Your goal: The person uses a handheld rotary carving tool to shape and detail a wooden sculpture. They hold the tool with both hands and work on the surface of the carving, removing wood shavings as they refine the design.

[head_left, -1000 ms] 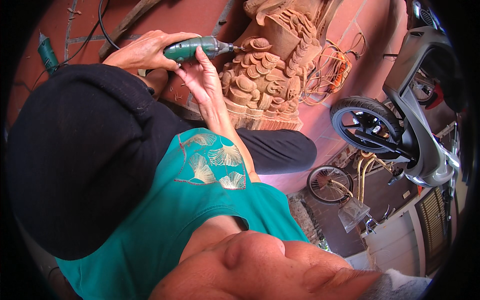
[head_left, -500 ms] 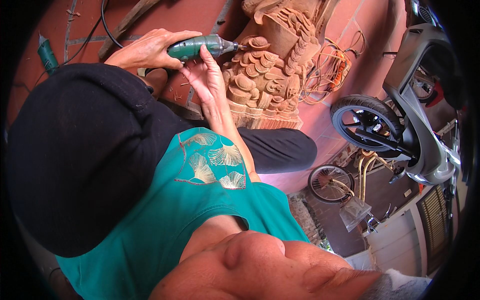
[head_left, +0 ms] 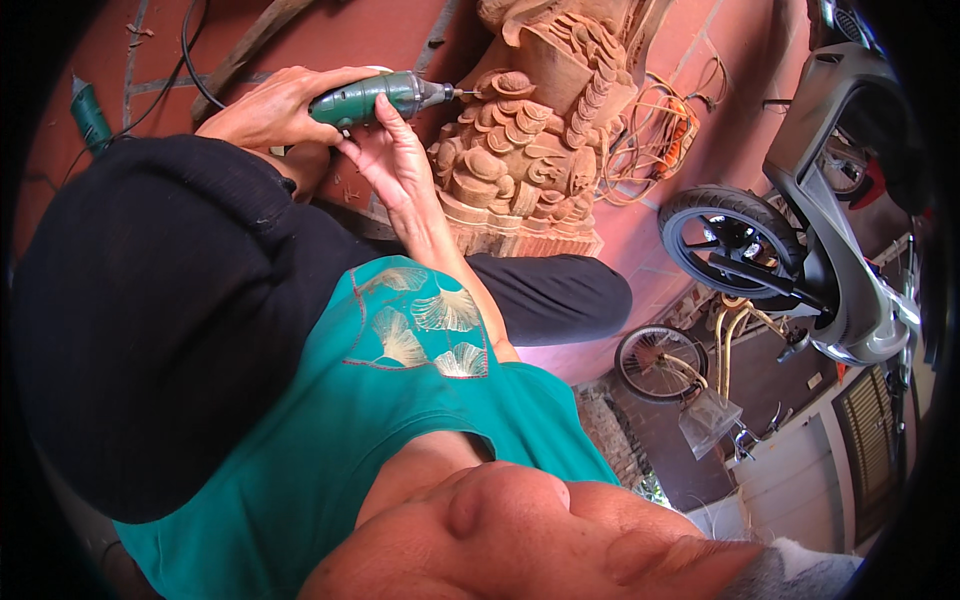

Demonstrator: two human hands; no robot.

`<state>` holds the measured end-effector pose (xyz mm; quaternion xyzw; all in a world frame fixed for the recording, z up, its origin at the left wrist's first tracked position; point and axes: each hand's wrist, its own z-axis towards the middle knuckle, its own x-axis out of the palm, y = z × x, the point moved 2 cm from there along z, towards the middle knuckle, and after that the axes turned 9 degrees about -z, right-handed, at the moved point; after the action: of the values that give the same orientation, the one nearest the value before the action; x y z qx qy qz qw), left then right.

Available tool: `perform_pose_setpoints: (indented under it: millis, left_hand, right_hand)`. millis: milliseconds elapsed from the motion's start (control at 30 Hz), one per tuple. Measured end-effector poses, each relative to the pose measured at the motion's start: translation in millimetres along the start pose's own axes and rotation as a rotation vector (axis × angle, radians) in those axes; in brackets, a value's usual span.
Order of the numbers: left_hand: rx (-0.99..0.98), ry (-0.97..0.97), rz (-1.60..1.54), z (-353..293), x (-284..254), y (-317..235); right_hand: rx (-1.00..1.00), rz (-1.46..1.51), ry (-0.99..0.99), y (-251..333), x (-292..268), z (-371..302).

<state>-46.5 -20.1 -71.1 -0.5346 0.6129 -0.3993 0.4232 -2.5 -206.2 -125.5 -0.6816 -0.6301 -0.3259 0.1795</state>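
A green rotary tool (head_left: pixel 365 100) lies level between my hands, its thin bit (head_left: pixel 464 92) pointing right. My left hand (head_left: pixel 275 107) is wrapped over the rear of its body from the left. From below, my right hand (head_left: pixel 400 165) supports the front part, thumb up against the body and palm partly showing. The bit's tip is at the left edge of a reddish-brown wood carving (head_left: pixel 530 130) with rounded, scale-like relief. Whether the tip touches the wood I cannot tell. My dark-clad leg (head_left: pixel 545 297) is beside the carving's base.
Coiled orange cable (head_left: pixel 650 150) lies right of the carving on red floor tiles (head_left: pixel 390 38). A second green tool (head_left: pixel 90 117) and a long piece of wood (head_left: pixel 250 50) are at upper left. A motorbike (head_left: pixel 840 200) and a bicycle (head_left: pixel 660 363) stand at the right.
Both hands have drawn the rotary tool a little to the left. More of its bit now shows beside the carving.
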Motion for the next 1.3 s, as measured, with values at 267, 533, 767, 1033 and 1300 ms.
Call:
perform_pose_setpoints:
  millis: [267, 533, 767, 1033, 1300]
  left_hand:
    - [0.140, -0.018, 0.034, 4, 3, 14]
    - [0.142, 0.002, 0.008, 13, 9, 4]
    - [0.222, -0.021, 0.053, 19, 13, 10]
    - [0.247, -0.020, 0.043, 23, 16, 16]
    - [0.149, 0.012, 0.043, 19, 13, 10]
  right_hand:
    - [-0.058, -0.016, -0.005, 7, 10, -13]
    - [-0.097, -0.077, 0.005, 17, 8, -21]
    - [-0.123, -0.088, -0.023, 23, 5, -22]
    - [-0.127, -0.086, -0.035, 26, 5, -22]
    - [-0.115, -0.088, -0.017, 23, 6, -22]
